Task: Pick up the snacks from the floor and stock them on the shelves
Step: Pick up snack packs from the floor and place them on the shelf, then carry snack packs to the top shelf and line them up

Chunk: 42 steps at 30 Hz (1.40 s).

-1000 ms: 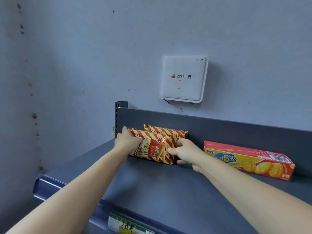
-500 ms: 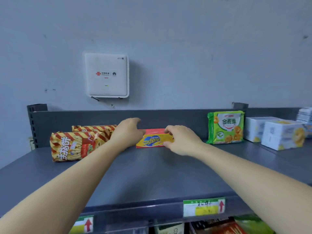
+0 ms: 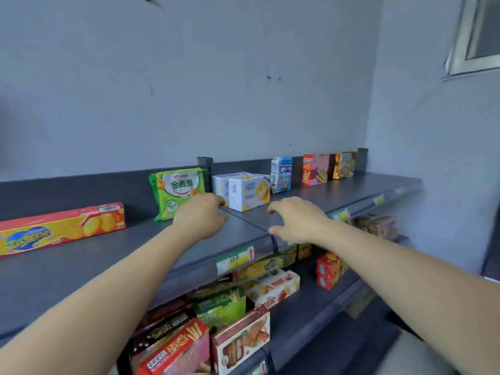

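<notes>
**Hands shifted right, away from the cheese biscuit box**

Both hands have left the red-and-yellow cheese biscuit box (image 3: 62,228), which they held half a second ago, and now hover further right over the top shelf (image 3: 81,269).

Left hand (image 3: 200,215): fingers loosely bent, holding nothing, in front of the lower right corner of the green biscuit packet (image 3: 176,189) (contact cannot be told).

Right hand (image 3: 297,220): fingers and thumb in a loose claw, empty, above the shelf's front edge.

The cheese biscuit box lies flat at far left, well apart from both hands. Just beyond the hands stand two white boxes (image 3: 249,192), then a blue-and-white carton (image 3: 281,174), a red-and-pink box (image 3: 315,169) and a gold packet (image 3: 344,165). Below the price label (image 3: 235,259), the lower shelf (image 3: 311,307) carries more snack boxes (image 3: 240,339).
</notes>
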Available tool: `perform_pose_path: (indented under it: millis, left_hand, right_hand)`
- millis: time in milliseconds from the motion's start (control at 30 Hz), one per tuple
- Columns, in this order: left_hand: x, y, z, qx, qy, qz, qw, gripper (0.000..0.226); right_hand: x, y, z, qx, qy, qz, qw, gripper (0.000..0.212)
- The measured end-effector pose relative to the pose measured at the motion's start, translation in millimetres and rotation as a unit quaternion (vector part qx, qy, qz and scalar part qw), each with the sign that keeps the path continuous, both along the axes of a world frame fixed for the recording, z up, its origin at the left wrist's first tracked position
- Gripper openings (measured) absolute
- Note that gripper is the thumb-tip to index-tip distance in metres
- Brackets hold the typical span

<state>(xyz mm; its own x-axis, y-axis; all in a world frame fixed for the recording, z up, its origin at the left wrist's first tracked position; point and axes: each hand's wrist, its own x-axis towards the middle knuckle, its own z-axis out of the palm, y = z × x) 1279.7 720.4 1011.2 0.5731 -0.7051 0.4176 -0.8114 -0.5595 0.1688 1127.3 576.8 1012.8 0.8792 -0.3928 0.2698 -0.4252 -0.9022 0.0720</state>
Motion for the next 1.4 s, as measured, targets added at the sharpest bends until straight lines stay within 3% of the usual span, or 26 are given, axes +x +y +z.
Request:
perform_pose_path:
  millis: [333,667,1033,1233,1400]
  left_hand:
    - [-165,-170,-39,0.026,-0.033,-0.162,0.986,0.036]
    - [-318,-304,-101,0.103,-0.039,-0.33,0.938,0.029]
    - [-480,-459,-161,0.157,-0.012,-0.494,0.855,0.036]
    - [-580,-530,-194,0.194,-0.023,-0.582,0.789,0.021]
    - [-666,-565,-234,0.227,-0.043,-0.631,0.741,0.03]
  right_hand:
    - [-211,-126,-41,0.022,0.005,-0.181,0.983,0.044]
    - [-395,-198,-101,0.099,0.014,-0.36,0.927,0.05]
    - [-561,-262,-157,0.147,0.001,-0.536,0.832,0.048]
    - [-653,-281,-193,0.175,0.004,-0.636,0.752,0.044]
    - [-723,-286,-228,0.213,-0.003,-0.692,0.69,0.042]
